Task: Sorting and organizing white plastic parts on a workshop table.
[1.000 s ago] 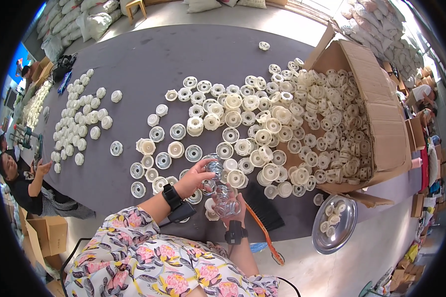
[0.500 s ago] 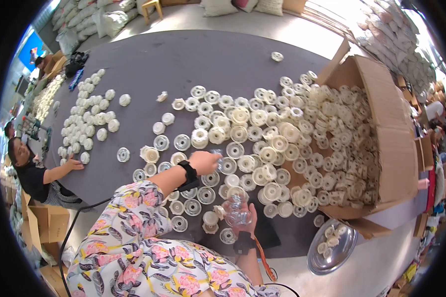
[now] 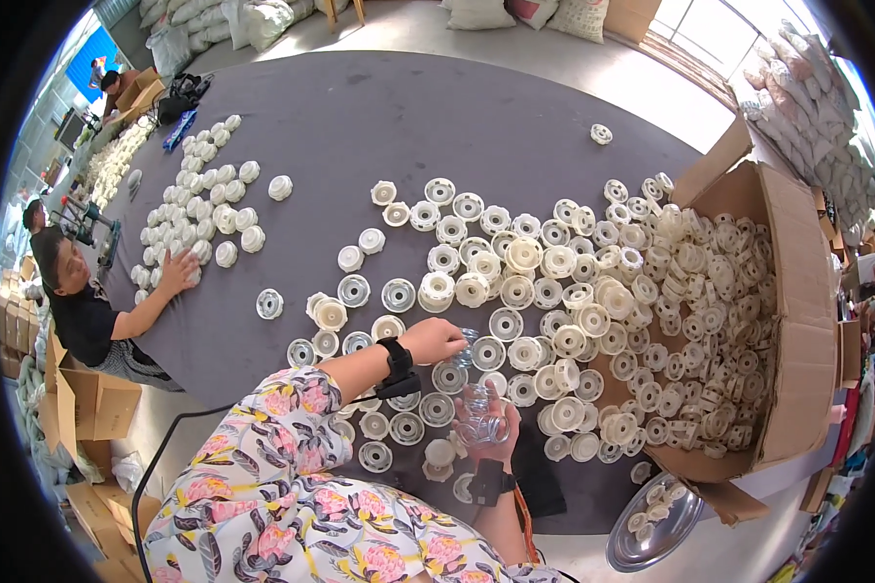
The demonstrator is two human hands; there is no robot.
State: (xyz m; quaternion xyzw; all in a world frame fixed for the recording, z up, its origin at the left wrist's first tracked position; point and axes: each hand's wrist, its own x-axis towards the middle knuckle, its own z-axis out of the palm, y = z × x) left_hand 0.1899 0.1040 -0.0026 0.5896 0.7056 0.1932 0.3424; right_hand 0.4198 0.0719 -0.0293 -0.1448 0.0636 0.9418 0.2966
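My left hand (image 3: pixel 435 341) is closed in a pinch over the table, its fingertips on clear, bluish plastic rings (image 3: pixel 468 347). Close by, my right hand (image 3: pixel 501 439) is turned palm up, with its fingers curled round several clear plastic rings (image 3: pixel 480 416). Below and around both hands lie round cream plastic parts with scalloped rims; some, like this wheel-shaped part (image 3: pixel 406 428), have a clear ring or greyish inner face showing. A stack of cream parts (image 3: pixel 438 453) sits beside my right wrist.
A tipped cardboard box (image 3: pixel 797 321) spills cream parts (image 3: pixel 690 321) across the right of the dark table (image 3: pixel 360 126). A metal bowl (image 3: pixel 656 544) with a few parts is at the lower right. Across on the left, a co-worker's hand (image 3: pixel 177 272) rests among white caps (image 3: pixel 199 194).
The whole view has shifted. My right hand has come up closer to my left hand, still holding the clear rings. The co-worker's hand has moved farther in among the white caps.
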